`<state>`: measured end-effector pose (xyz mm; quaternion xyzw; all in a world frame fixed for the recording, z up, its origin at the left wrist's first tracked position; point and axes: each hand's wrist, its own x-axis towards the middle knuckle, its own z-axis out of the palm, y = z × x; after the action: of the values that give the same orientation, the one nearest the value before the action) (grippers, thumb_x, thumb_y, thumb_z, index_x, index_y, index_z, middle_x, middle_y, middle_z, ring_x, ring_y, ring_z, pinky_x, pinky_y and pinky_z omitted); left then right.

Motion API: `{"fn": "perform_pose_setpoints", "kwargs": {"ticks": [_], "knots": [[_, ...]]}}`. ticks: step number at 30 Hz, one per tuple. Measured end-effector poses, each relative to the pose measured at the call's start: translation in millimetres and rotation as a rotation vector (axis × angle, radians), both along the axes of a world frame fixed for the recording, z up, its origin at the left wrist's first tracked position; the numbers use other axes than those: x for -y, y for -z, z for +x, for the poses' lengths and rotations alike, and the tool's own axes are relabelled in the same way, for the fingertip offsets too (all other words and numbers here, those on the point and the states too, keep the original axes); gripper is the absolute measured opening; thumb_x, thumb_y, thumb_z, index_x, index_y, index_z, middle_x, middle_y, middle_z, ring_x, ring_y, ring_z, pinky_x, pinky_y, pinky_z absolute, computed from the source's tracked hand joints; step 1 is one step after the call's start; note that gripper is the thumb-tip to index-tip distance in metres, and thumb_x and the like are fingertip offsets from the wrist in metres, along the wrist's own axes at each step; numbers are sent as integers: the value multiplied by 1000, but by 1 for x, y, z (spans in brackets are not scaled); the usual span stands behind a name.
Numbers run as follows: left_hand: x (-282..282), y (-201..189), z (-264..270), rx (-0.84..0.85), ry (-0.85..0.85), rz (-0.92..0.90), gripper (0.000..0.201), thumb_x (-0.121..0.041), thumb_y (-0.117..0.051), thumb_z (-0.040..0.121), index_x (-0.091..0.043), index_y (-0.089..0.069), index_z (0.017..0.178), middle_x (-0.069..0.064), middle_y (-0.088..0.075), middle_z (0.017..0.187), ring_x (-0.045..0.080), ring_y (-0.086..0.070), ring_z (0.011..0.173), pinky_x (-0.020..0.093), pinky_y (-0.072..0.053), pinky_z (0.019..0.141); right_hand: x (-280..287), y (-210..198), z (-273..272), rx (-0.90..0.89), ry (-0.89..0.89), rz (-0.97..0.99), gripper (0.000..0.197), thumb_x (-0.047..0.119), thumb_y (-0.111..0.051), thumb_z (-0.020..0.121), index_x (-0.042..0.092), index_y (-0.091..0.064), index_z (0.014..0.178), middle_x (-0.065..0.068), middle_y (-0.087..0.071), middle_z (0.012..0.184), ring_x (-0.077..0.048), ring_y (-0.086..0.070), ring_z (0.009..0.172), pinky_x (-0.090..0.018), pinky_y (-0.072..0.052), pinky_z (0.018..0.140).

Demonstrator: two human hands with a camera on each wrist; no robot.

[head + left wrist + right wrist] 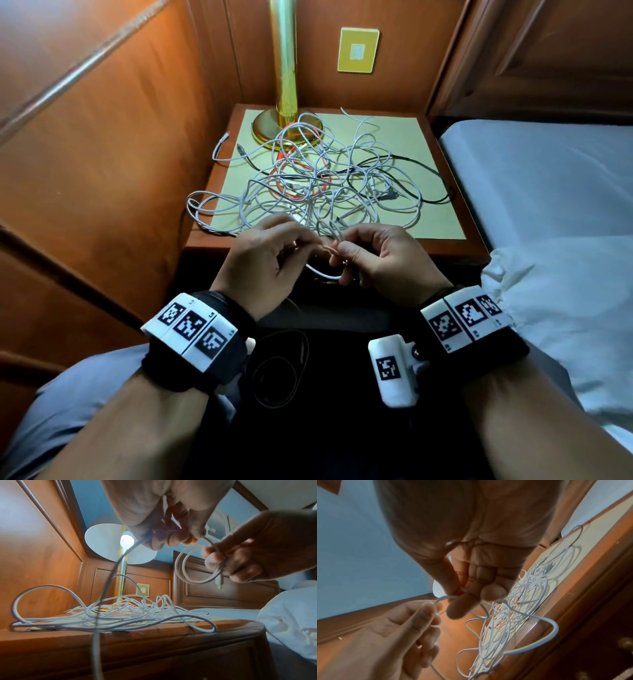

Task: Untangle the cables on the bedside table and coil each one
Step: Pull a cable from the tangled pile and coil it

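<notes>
Pinching a white cable (325, 274) between thumb and fingertips, the left hand (263, 263) sits just below the middle of the head view, with the right hand (383, 260) close beside it to the right. The right hand's curled fingers grip a few small loops of that same cable, seen in the left wrist view at right of centre as a little coil (193, 566) with a plug end hanging from the fist. From the left hand the cable runs down toward the tangle of cables (308, 174) spread over the pale mat (394, 137) on the bedside table (212, 240), in the middle of the head view. Most strands there are white; an orange cable (294, 192) and a dark cable (421, 164) thread through the heap. A brass lamp (284, 68) stands at the table's far edge, its base touched by white loops. A yellow wall plate (358, 49) is at upper centre, and a bed with white sheets (548, 192) fills the right side.
</notes>
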<state>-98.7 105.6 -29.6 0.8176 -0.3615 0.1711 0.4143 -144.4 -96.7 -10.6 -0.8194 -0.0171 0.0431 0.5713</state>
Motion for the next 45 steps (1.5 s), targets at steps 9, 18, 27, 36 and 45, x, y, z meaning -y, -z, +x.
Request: {"fn": "perform_pose_setpoints", "kwargs": {"ticks": [9, 18, 27, 36, 45], "knots": [[2, 6, 1, -259, 35, -75, 22, -33, -62, 95, -17, -72, 107, -5, -73, 100, 8, -66, 86, 27, -53, 81, 0, -4, 1, -349, -149, 572, 16, 18, -56, 86, 8, -66, 79, -8, -54, 65, -23, -39, 62, -24, -45, 45], [4, 8, 0, -399, -13, -227, 18, -36, -67, 90, -21, -75, 91, 0, -74, 81, 17, -69, 76, 37, -57, 74, -6, -5, 0, -310, -135, 467, 25, 19, -44, 102, 7, -61, 88, -1, -53, 62, -10, -40, 41, -22, -37, 40], [8, 5, -1, -551, 62, -385, 9, -22, -69, 91, -18, -71, 98, -1, -72, 81, 13, -66, 73, 29, -55, 74, -2, -8, -2, -327, -101, 550, 25, 20, -41, 104, 10, -55, 86, -2, -58, 68, -7, -41, 40, -20, -29, 37], [8, 5, -1, -524, 78, -502, 16, -4, -67, 90, -16, -57, 85, 1, -66, 75, 16, -64, 69, 27, -53, 73, -1, -7, 0, -364, -98, 628, 28, 21, -39, 105, 9, -61, 93, -3, -55, 71, -8, -31, 41, -22, -16, 40], [7, 6, 2, -524, -44, -422, 12, -23, -65, 93, -15, -63, 84, -4, -59, 67, 8, -50, 56, 22, -42, 58, 2, -7, 1, -281, 36, 834, 19, 33, -49, 92, 18, -56, 84, 6, -42, 65, -4, -26, 42, -27, -10, 48]]}}
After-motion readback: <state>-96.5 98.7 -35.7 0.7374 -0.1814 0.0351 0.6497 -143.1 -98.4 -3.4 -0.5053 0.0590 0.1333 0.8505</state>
